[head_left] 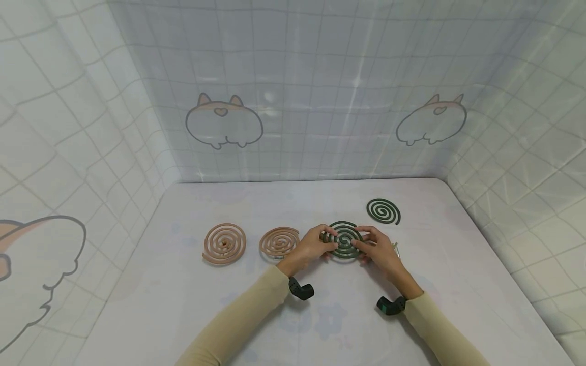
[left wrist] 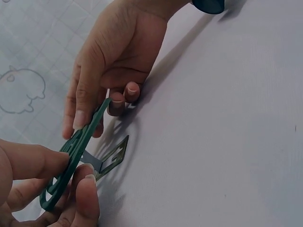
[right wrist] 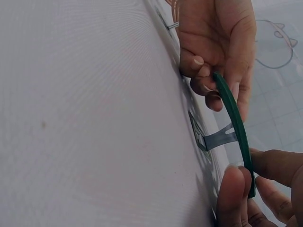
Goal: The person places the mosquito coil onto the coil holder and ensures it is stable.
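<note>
Both hands grip opposite edges of a dark green spiral coil [head_left: 344, 240], thumbs on its face and fingers beneath. My left hand [head_left: 312, 247] is at its left edge and my right hand [head_left: 382, 254] at its right. In the left wrist view the coil [left wrist: 78, 151] is seen edge-on, tilted, between the left hand [left wrist: 28, 189] and the right hand [left wrist: 118, 52]. A thin metal stand [right wrist: 220, 138] rises from a flat base to the underside of the coil [right wrist: 236, 123] in the right wrist view. Whether it is fixed to the coil, I cannot tell.
Two brown spiral coils, one at the far left [head_left: 224, 244] and another [head_left: 278, 242] beside my left hand, stand on the white table [head_left: 183, 305]. Behind my right hand lies another green coil [head_left: 383, 211]. A small metal piece [head_left: 396, 249] is just right of that hand.
</note>
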The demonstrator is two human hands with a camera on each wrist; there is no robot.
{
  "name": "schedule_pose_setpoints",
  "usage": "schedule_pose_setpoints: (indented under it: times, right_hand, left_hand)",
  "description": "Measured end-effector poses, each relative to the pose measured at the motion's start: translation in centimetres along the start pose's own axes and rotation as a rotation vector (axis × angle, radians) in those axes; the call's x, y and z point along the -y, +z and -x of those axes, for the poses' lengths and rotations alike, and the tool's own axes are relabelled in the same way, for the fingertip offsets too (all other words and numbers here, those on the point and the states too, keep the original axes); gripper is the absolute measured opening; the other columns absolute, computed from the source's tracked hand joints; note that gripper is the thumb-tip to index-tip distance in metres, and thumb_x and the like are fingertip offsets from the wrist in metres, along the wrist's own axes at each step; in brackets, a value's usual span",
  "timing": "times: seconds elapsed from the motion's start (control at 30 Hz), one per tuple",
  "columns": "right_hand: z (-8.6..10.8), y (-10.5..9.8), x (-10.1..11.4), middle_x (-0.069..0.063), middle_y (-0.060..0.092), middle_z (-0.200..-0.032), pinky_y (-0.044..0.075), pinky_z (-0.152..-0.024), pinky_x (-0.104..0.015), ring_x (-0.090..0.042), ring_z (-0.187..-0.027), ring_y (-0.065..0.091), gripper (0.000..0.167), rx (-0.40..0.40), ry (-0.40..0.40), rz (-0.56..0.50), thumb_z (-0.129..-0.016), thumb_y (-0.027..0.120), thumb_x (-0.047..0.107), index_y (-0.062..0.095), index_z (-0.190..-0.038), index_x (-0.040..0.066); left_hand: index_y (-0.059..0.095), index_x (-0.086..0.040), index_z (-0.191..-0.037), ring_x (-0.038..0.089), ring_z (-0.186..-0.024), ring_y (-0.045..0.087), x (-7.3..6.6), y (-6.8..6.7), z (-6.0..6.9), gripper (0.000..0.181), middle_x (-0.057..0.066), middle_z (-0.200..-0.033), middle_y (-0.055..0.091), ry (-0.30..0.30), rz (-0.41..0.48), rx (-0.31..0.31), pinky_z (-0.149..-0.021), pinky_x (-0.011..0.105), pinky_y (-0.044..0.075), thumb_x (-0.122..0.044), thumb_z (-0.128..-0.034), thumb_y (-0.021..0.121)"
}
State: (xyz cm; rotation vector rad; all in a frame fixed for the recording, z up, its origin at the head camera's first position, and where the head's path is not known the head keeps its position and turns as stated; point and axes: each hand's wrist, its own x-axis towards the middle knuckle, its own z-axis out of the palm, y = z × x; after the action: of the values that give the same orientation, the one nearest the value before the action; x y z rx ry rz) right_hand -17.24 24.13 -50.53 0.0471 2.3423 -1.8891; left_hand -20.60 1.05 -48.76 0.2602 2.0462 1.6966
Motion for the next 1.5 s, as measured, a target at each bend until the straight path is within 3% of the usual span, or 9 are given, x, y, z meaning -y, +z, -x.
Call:
schedule_pose_setpoints:
  times: [0.4,0.77,1.0,1.5]
  right_hand:
    - [0.2,-0.1,0.4,-0.019,0.054,-0.119,0.06,-0.057,-0.037,-0.023,-0.071,0.064,0.053,-0.01,0.027,-0.017,-0.098,0.074,0.015,0.052,-0.144,0.004]
    - [0.4,-0.4,0.9,-0.024,0.053,-0.124,0.059,-0.059,-0.034,-0.021,-0.071,0.063,0.049,-0.027,0.009,0.008,-0.097,0.074,0.015,0.055,-0.141,0.004]
    - [0.4,-0.9,1.2,-0.022,0.055,-0.123,0.058,-0.06,-0.033,-0.02,-0.07,0.062,0.047,-0.051,-0.006,0.04,-0.097,0.074,0.015,0.057,-0.139,0.002]
    - [0.1,-1.7,2.0,-0.022,0.055,-0.121,0.055,-0.058,-0.03,-0.018,-0.066,0.06,0.048,-0.061,-0.008,-0.017,-0.098,0.073,0.011,0.055,-0.14,-0.001]
  left_hand:
    - [0.065,-0.012,-0.123,0.018,-0.081,0.064,-0.4,-0.1,0.0,0.028,0.008,-0.109,0.062,0.043,-0.087,-0.043,-0.068,0.034,0.055,-0.01,-0.0958,0.074]
    - [0.068,-0.013,-0.119,0.019,-0.098,0.063,-0.7,-0.3,-0.4,0.024,0.015,-0.133,0.059,0.072,-0.187,-0.078,-0.069,0.03,0.054,-0.013,-0.0963,0.074]
    - [0.068,-0.012,-0.12,0.027,-0.117,0.06,-0.9,-0.6,-0.8,0.023,0.013,-0.133,0.059,0.093,-0.23,-0.083,-0.081,0.035,0.056,-0.014,-0.097,0.073]
    - [0.068,-0.01,-0.12,0.028,-0.119,0.057,-2.0,-1.3,-1.4,0.023,0.011,-0.127,0.061,0.107,-0.229,-0.084,-0.096,0.046,0.051,-0.014,-0.0977,0.071]
